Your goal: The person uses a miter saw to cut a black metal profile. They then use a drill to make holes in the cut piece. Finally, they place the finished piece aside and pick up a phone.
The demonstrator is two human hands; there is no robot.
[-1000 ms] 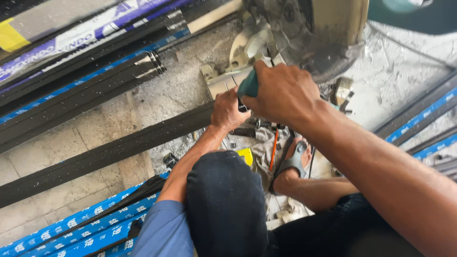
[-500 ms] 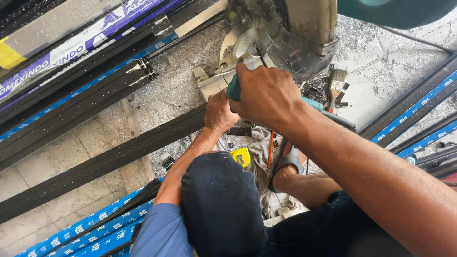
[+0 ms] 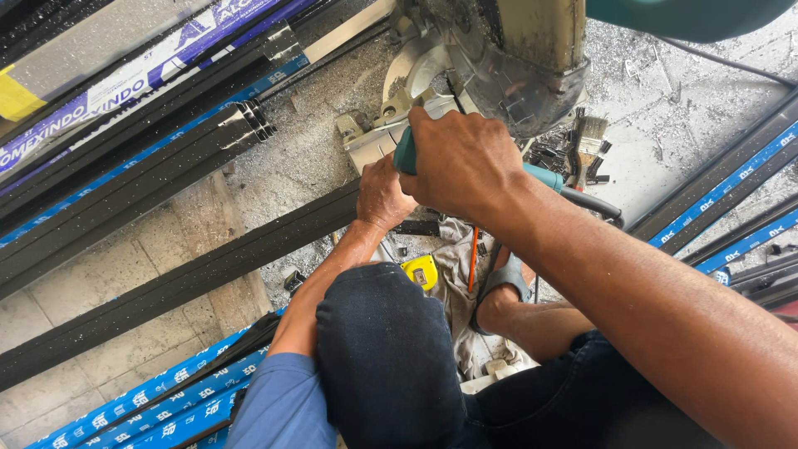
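Observation:
My right hand grips the teal handle of a mitre saw that stands on the floor ahead of me. My left hand presses down on a long black aluminium profile where it runs onto the saw's metal base. The profile lies diagonally across the floor from the lower left up to the saw. My bent knee in dark trousers is just below both hands, and my sandalled foot rests beside it.
Stacks of black profiles, some wrapped in blue and white film, lie at the upper left, lower left and right. A yellow tape measure, an orange pencil, a brush and metal shavings lie around the saw.
The view has shifted slightly; both hands stay on the saw handle and the profile, with the right hand a little lower on the handle.

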